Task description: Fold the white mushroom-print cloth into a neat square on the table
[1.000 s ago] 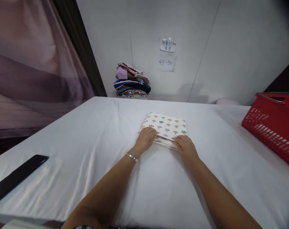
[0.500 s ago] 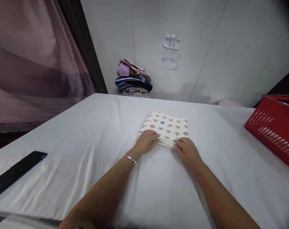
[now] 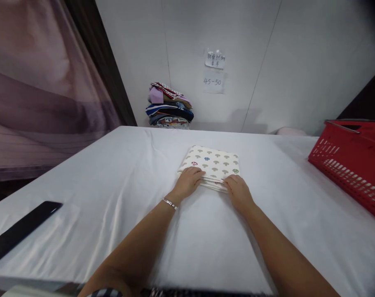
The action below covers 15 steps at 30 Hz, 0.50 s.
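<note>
A folded cream cloth [image 3: 214, 161] printed with small mushrooms lies in the middle of the white-covered table [image 3: 119, 181]. My left hand [image 3: 189, 181], with a thin bracelet at the wrist, rests on the cloth's near left edge with fingers curled over it. On the near right corner sits my right hand [image 3: 238, 192], fingers gripping the layered edge. Both hands touch the cloth, which lies flat on the table.
A stack of folded colourful clothes [image 3: 169, 105] stands at the back against the white wall, under two paper notes [image 3: 214, 70]. A red plastic basket [image 3: 352, 161] sits at the right. A black flat bar [image 3: 20, 231] lies near the table's left front edge.
Both hands stay on the cloth's near edge; only the view shifts slightly.
</note>
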Available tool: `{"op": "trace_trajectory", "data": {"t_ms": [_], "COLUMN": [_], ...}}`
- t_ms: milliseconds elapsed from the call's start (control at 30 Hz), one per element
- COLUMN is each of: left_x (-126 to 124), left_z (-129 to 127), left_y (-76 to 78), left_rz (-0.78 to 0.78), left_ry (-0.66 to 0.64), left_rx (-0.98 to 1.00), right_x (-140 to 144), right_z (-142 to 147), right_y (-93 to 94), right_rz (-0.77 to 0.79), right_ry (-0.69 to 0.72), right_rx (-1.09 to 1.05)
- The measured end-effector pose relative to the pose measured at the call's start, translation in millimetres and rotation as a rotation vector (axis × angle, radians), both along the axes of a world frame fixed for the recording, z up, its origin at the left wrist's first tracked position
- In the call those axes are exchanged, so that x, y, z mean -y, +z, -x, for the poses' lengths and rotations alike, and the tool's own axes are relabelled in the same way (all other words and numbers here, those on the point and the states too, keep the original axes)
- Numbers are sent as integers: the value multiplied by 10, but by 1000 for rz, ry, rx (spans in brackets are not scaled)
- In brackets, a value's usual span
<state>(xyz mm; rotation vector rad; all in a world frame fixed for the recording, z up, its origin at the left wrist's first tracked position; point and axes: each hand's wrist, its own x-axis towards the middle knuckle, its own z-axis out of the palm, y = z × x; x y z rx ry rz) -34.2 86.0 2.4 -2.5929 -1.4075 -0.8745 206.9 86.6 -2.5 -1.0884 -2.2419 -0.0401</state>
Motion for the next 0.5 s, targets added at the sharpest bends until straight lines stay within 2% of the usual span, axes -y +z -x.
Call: {"op": "trace_trajectory", "data": {"t_ms": [233, 500], "left_x": [17, 45], "left_z": [-32, -17], "left_y": [47, 38], "left_rz": [-61, -35], "left_ry": [62, 51], "left_rx": [-52, -74], "right_x": [26, 39], "right_z": [-17, -6], "right_y": [-8, -15], "right_rz": [-17, -15], "right_ry": [19, 36], "right_rx": [-45, -1]}}
